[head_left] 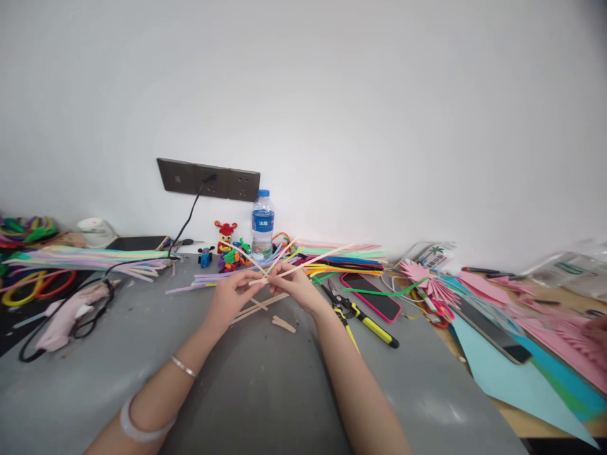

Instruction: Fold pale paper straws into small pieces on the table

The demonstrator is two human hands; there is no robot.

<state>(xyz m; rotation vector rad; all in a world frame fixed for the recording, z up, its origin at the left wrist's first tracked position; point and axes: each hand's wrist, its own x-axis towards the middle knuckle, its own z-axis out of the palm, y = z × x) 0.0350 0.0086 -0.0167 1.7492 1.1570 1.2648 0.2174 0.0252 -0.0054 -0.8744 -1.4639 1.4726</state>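
Both hands meet over the grey table, pinching cream pipe cleaners (pixel 322 257) that cross and fan out between the fingertips. My left hand (pixel 232 296) is closed on them near the crossing point. Opposite it, my right hand (pixel 296 289) grips the same bundle, and one long strand slants up to the right. Fingers hide the exact joint. Beneath the hands lie more cream strips (pixel 258 311) and a short folded piece (pixel 283 324). Yellow-handled pliers (pixel 374 330) rest just right of my right wrist.
A water bottle (pixel 263 224) and small pipe-cleaner figures (pixel 226 237) stand by the wall. A pink glue gun (pixel 71 315) with a black cord lies left. Right are a pink-cased phone (pixel 372 297), a pink paper fan (pixel 429 282) and blue paper (pixel 512 385). Another person's hand (pixel 596 335) shows far right.
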